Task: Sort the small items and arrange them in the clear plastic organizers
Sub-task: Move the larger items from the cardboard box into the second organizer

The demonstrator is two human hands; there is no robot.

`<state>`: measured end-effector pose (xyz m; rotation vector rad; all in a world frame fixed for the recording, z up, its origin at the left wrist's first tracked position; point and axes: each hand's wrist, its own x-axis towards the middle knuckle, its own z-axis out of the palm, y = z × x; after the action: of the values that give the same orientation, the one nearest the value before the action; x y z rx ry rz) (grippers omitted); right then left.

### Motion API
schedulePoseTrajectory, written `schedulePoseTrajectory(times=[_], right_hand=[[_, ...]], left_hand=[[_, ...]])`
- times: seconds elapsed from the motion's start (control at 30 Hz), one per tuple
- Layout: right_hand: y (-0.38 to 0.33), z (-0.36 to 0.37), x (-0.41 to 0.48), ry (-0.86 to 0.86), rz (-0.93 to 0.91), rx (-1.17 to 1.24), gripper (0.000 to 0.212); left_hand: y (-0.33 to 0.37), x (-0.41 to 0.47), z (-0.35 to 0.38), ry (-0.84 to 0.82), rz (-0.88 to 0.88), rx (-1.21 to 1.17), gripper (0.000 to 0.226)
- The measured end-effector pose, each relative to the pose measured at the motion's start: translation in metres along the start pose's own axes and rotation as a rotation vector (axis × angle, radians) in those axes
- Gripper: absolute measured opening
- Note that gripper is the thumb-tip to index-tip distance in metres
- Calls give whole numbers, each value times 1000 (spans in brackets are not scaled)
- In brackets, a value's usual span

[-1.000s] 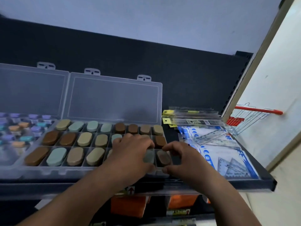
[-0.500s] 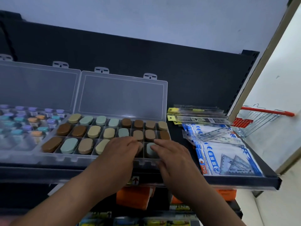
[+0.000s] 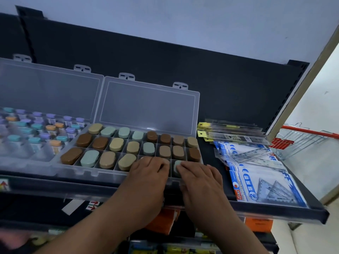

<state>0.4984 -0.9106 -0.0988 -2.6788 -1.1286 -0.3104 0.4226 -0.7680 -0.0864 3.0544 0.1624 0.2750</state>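
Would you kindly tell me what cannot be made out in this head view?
Head view:
Front compartments under the left hand and right hand: covered by the hands; whether they grip anything is unclear.
Left organizer: blurred, cut off by the left edge.
Ruler packs: print too small.

Dim, soft light (edges warped)

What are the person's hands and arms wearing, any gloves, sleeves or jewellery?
Nothing shows. The left hand and right hand are bare, with no gloves, rings or watch. Both forearms are uncovered down to the frame's lower edge, and no sleeve comes into view.
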Motion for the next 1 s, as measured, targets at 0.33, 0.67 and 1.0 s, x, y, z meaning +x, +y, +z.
schedulePoseTrajectory(times=[0.33,0.67,1.0], right_hand=[[-35,-13,10,53,-68,130,62],[-110,5,31,14,-106,41,40],[-136,19,38,-7,-66,-66,37]], left_hand=[[-68,-22,-5,337,-76,-56,51],[-121,-37,-10,301,54,-20,50],[-154,-59,0,231,121,69,55]])
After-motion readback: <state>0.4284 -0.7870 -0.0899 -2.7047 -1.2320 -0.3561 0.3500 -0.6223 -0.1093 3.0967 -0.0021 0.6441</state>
